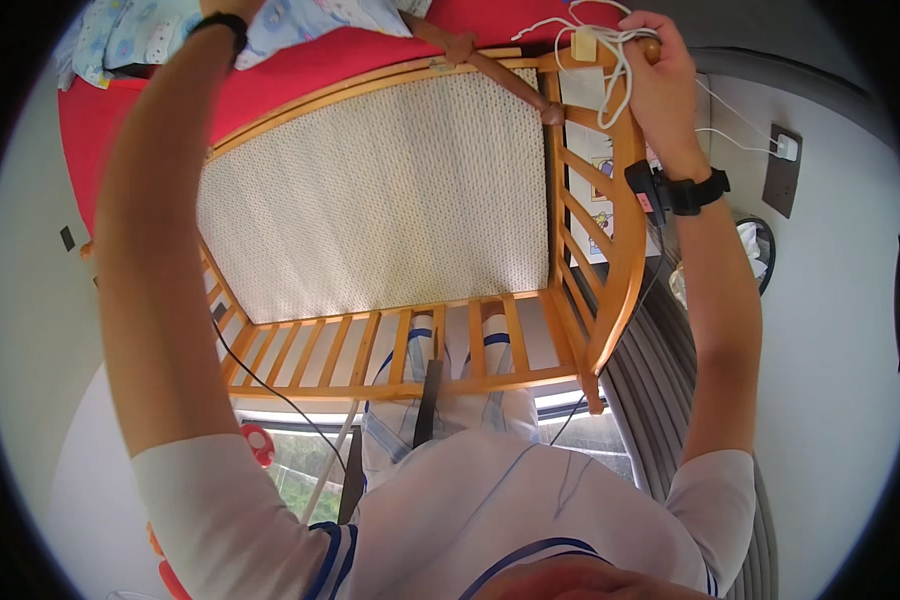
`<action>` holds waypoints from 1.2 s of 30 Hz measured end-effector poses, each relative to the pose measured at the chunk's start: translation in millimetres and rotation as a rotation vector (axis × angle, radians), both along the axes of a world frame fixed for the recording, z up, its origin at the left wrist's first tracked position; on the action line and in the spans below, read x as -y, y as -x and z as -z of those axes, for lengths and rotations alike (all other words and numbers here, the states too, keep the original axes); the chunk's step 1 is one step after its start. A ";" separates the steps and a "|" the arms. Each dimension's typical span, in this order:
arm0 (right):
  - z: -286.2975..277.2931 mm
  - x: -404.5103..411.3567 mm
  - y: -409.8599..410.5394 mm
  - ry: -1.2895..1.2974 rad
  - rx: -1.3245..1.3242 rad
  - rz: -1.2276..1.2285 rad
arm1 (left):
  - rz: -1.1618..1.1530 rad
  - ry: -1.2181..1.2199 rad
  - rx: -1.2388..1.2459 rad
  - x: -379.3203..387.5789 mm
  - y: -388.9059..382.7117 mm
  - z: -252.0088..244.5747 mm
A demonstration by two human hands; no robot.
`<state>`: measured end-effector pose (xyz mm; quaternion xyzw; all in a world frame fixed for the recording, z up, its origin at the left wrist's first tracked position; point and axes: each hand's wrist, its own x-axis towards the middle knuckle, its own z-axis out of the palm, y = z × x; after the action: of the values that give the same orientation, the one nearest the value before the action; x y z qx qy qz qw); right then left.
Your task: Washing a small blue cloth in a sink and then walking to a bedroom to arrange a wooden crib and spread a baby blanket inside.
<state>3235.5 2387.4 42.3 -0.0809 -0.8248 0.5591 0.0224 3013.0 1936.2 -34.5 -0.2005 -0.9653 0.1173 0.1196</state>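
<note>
At the crib's far right corner, my right hand (664, 75) has its fingers curled round a bundle of white cable (616, 94). A round wooden knob (650, 50) shows between thumb and fingers. Loops of the cable hang over the corner of the wooden crib (621, 255), beside a small pale yellow block (584, 46). My left hand (231, 6) is mostly cut off by the top edge, near a light blue patterned cloth (307, 21), so its fingers are hidden. A mattress with a small dotted pattern (375, 202) fills the crib.
A brown rod-like piece (506, 79) crosses the crib's far right corner. Behind lies a red bed surface (142, 120). On the right are a wall socket with a white plug (786, 148), a bin (757, 251) and a grey curtain (660, 375). Crib slats (337, 349) stand before my legs.
</note>
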 end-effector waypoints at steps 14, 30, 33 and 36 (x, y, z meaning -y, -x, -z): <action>-28.4 27.3 12.8 -0.010 -0.028 -0.118 | -0.248 -0.102 0.222 9.8 -64.5 26.1; -113.1 -16.0 64.4 0.391 0.195 0.234 | -0.183 0.102 0.550 -53.4 -185.2 26.7; -150.8 -17.4 60.1 0.517 0.236 0.120 | -0.189 0.084 0.616 -75.7 -208.0 16.5; -177.6 -5.8 48.2 0.677 0.282 0.079 | -0.136 0.115 0.557 -81.4 -225.5 16.0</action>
<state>3187.3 2393.2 219.9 -0.1917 -0.5844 0.7824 -0.0978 3238.6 2017.5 -50.5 -0.1660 -0.9640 0.1199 -0.1696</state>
